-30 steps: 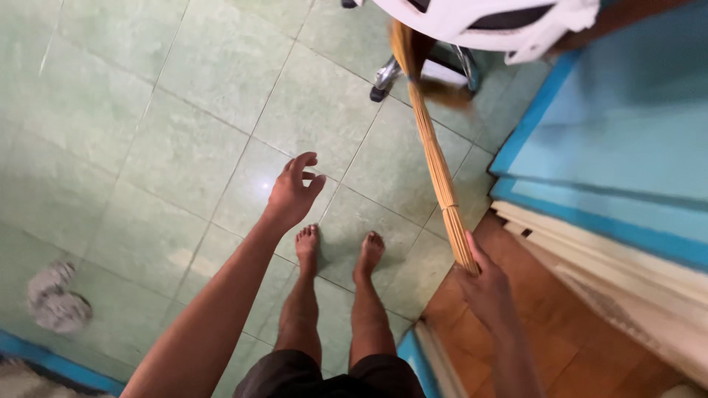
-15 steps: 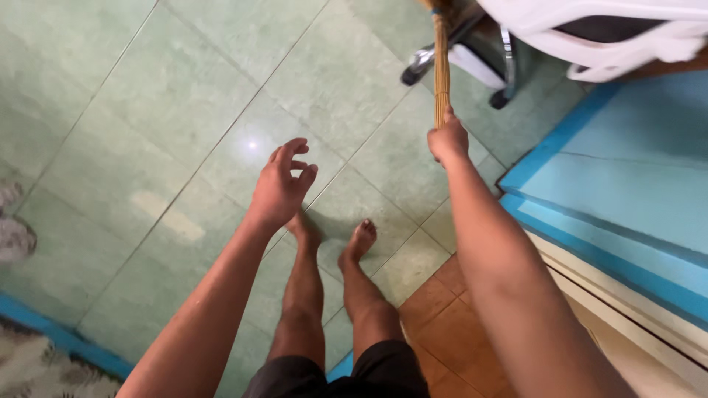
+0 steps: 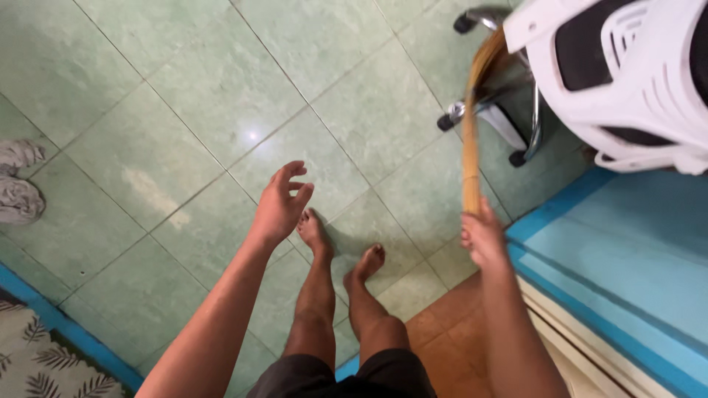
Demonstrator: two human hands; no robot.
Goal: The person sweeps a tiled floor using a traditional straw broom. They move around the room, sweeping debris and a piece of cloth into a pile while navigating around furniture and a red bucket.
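Right hand (image 3: 483, 239) fisted around the near end of a long tan bundled-stick broom (image 3: 472, 140) — fingers wrapped tight, grip at roughly 4 o'clock of frame centre. Broom runs from that hand up toward 1 o'clock, its far end blurred and passing under the white slotted plastic chair with black seat (image 3: 627, 74). Chair sits at 2 o'clock on a chrome base with black castors (image 3: 509, 121). Left hand (image 3: 280, 206) holds nothing — fingers loosely spread and slightly curled, palm down, hanging in air over the pale green tiled floor (image 3: 184, 96), just left of centre. Two bare feet (image 3: 339, 247) stand on the tiles between the hands, toes pointing to 12 o'clock; black shorts at 6 o'clock. Blue mat with darker blue border (image 3: 627, 243) lies at 3–4 o'clock, close beside the right hand. Brown tile patch (image 3: 442, 324) at 5 o'clock. Crumpled grey cloth (image 3: 18, 184) at 9 o'clock, well apart from both hands. Leaf-patterned rug with blue edge (image 3: 44, 354) at 8 o'clock.
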